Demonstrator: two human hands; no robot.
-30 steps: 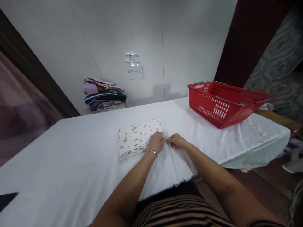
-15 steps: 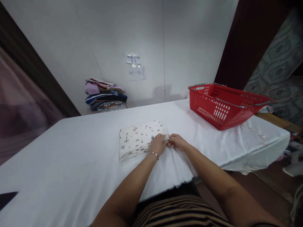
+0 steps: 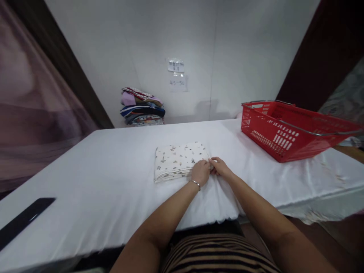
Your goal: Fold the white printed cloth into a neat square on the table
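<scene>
The folded cloth (image 3: 179, 157) lies flat on the white-covered table (image 3: 119, 163), its layered long edge facing the person. Compared with a second ago, the right hand (image 3: 222, 167) has closed up on the left hand (image 3: 201, 172), and both now meet at the near right corner of the cloth; the work, in judgement, centres on that corner, the rest of the fold being unaltered. The right thumb and forefinger appear to pinch the edge there; the left fingers curl over the corner, but whether they grip cannot be told, their tips being partly hidden. The view has swung left, so more of a dark flat object (image 3: 27, 220) shows, still cut off and unidentifiable, while the red basket (image 3: 261, 132) nears the right border; the wall note's (image 3: 176, 66) upper writing is too blurred to read
</scene>
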